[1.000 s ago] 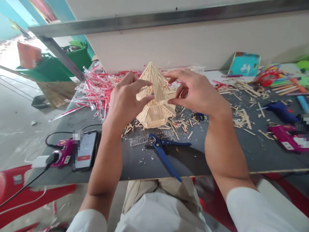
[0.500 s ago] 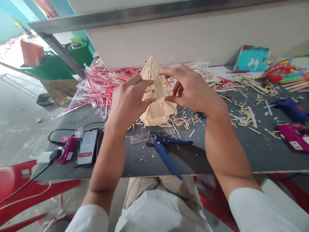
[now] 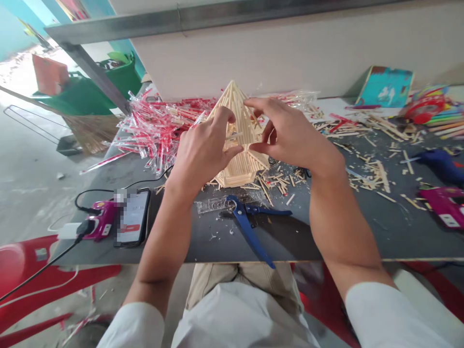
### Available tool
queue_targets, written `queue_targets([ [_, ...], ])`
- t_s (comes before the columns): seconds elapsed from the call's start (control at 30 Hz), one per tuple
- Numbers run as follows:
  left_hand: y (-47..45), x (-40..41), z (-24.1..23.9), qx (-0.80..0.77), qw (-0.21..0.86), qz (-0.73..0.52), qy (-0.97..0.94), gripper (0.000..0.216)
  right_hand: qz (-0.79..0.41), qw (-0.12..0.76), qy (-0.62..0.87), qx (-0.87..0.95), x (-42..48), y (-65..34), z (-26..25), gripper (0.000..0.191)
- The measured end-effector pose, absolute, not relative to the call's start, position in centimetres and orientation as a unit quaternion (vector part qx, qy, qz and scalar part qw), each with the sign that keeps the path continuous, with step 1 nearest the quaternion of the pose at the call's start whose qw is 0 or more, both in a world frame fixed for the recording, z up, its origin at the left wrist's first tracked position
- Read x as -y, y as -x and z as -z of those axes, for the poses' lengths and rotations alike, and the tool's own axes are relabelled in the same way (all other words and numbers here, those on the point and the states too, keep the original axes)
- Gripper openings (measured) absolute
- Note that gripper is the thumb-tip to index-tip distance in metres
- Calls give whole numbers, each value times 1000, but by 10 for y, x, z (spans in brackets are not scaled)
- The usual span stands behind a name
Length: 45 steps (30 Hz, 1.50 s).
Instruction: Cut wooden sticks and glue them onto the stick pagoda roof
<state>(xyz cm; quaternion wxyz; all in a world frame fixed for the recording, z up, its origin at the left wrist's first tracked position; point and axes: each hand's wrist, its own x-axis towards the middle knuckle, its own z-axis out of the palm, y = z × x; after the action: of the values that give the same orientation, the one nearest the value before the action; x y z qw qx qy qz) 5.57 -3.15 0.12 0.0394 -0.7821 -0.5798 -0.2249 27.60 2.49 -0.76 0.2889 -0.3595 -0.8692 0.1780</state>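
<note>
Pale straw-yellow all over the stick model (image 3: 244,126), lined in narrow parallel stripes; deep blue along the cutter (image 3: 250,232), dark grey across the tabletop (image 3: 304,244). Red and clear in the wrappers (image 3: 152,130), vivid magenta on the plug block (image 3: 104,220), turquoise with a white motif on the board (image 3: 386,86).

a pale wooden-stick model with a pointed roof (image 3: 245,126) stands on a dark grey tabletop (image 3: 290,246). the bare left hand (image 3: 203,150) is at the model's left side, the bare right hand (image 3: 290,130) at its right, fingers curved; whether they grip it is unclear. in front of the model lie a clear plastic ruler (image 3: 210,205) and a blue-handled cutter (image 3: 250,233); left of it, a heap of red-and-clear plastic strips (image 3: 152,133); well right of it, a blue glue gun (image 3: 439,165).
</note>
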Motion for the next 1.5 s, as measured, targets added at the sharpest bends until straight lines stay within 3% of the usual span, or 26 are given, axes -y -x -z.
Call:
queue_targets([
  [1.27, -44, 32, -7, 553, 35, 216, 804, 58, -130, 296, 343, 882, -27, -273, 11, 80],
  [1.5, -34, 24, -5, 549, 12, 238, 801, 62, -148, 309, 342, 875, -26, -266, 14, 65],
])
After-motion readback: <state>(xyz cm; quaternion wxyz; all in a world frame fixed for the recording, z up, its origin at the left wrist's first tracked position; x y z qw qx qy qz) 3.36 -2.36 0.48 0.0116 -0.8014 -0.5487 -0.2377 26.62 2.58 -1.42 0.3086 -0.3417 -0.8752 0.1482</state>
